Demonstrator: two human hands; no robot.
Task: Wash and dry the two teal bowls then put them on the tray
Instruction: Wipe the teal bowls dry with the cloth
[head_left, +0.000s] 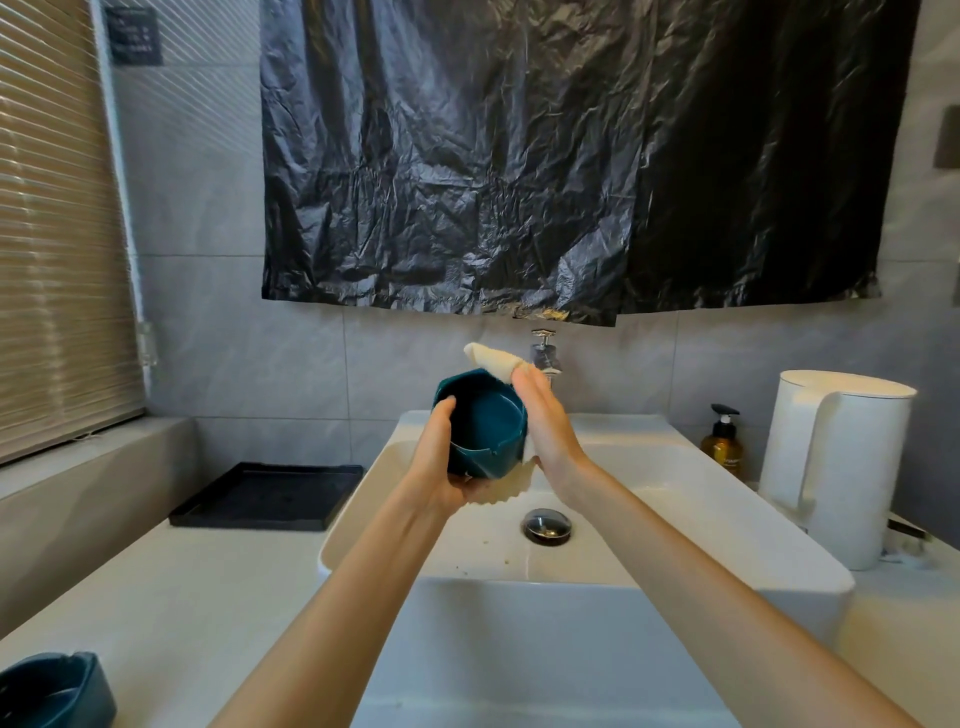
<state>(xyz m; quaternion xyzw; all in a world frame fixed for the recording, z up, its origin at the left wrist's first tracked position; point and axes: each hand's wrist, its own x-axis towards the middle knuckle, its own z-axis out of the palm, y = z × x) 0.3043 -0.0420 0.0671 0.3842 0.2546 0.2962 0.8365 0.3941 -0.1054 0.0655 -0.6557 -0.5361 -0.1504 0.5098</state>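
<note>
A tall white plastic kettle (836, 467) stands upright. Just left of it is an amber pump bottle (723, 448). Above hangs crinkled black plastic sheeting (519, 156).

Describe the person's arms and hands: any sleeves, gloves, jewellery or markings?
No sleeves show: both arms are bare right down to the frame's bottom edge. The left hand and right hand wear no gloves. No watch, bracelet, ring or tattoo shows on the sides visible.

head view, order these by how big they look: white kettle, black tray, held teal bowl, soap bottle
1. white kettle
2. black tray and held teal bowl: look about alike, so not ranked
3. soap bottle
</note>
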